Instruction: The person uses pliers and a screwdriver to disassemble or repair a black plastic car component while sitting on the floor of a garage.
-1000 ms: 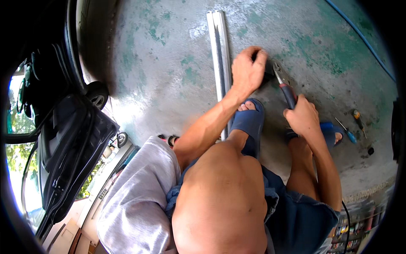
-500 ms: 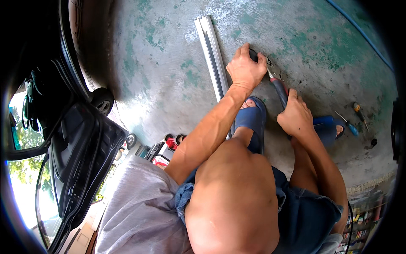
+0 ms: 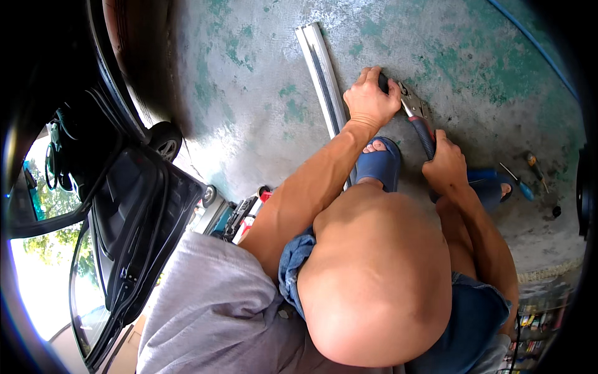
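Note:
My right hand (image 3: 447,163) is wrapped round the dark grey and red handles of a pair of locking pliers (image 3: 423,129). The metal jaw end of the pliers points up toward my left hand (image 3: 372,101). Between the fingers of that hand is a small black rounded part (image 3: 384,83), right beside the jaws. My thumb and fingers cover much of it, so whether the jaws bite on it cannot be made out. Left of my hands a long silver metal rail (image 3: 326,93) with a dark groove lies on the floor, its near end hidden behind my forearm.
Screwdrivers with a blue handle (image 3: 526,191) and a yellow-black handle (image 3: 533,163) lie on the floor (image 3: 249,118) at right, near my blue sandal. My other sandal (image 3: 381,167) is beside the rail. An open black car door (image 3: 134,218) stands at left. A blue hose (image 3: 529,36) runs at upper right.
The view has shifted a little, so most things sit further right in it. Both hands keep their grips on the black part and the pliers, and my knee looks closer.

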A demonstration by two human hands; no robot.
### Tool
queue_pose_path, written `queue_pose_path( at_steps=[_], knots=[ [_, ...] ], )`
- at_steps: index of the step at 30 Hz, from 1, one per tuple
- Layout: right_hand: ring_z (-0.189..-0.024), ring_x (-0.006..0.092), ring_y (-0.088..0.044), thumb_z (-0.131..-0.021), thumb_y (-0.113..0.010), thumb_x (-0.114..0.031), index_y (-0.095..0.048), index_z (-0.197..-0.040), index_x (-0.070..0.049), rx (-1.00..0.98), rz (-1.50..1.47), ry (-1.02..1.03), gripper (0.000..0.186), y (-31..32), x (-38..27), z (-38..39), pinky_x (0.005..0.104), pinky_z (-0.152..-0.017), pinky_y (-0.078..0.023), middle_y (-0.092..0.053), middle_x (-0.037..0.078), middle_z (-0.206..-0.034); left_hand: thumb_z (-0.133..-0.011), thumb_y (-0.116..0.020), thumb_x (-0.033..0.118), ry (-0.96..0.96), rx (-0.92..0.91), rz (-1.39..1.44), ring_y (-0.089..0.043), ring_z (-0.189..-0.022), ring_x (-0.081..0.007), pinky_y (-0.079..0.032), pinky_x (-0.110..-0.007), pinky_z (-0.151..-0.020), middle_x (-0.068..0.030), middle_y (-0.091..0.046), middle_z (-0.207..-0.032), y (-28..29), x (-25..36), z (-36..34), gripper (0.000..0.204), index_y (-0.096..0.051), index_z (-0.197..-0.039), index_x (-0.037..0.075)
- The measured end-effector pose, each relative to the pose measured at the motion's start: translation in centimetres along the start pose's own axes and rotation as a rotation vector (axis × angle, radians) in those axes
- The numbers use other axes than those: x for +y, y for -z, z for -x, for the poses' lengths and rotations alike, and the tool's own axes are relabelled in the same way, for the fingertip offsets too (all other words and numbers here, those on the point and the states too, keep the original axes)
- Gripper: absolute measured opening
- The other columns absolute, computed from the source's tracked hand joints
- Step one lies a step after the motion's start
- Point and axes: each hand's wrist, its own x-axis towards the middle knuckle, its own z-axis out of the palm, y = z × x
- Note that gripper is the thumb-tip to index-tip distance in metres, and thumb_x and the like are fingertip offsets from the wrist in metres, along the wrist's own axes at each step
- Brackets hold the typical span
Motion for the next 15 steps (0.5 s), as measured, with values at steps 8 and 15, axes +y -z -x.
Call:
queue_pose_path(
  at_steps=[8, 15],
  knots=[
    [-0.101, 0.0509, -0.062, -0.072, -0.059, -0.007, -0.050, -0.113, 0.000, 0.043, -0.072, 0.125, 0.041, -0.4, 1.2, -1.6, 0.0562, -0.088, -0.049, -0.066, 0.027, -0.108, -0.081, -0.066, 0.027, -0.055, 0.070, -0.010, -0.072, -0.081, -0.0371, -0.058, -0.044, -0.075, -0.0113, -0.073, -0.100, -0.3, -0.1, -0.5, 0.030, -0.072, -0.104, 0.008],
    [-0.100, 0.0514, -0.061, -0.073, -0.059, -0.007, -0.050, -0.113, -0.001, 0.064, -0.102, 0.175, 0.042, -0.7, 2.3, -1.9, 0.0563, -0.087, -0.049, -0.066, 0.027, -0.108, -0.081, -0.067, 0.027, -0.041, 0.033, 0.005, -0.072, -0.083, -0.0369, -0.058, -0.043, -0.075, -0.0115, -0.074, -0.101, -0.2, 0.0, -0.6, 0.029, -0.073, -0.102, 0.008]
  ],
)
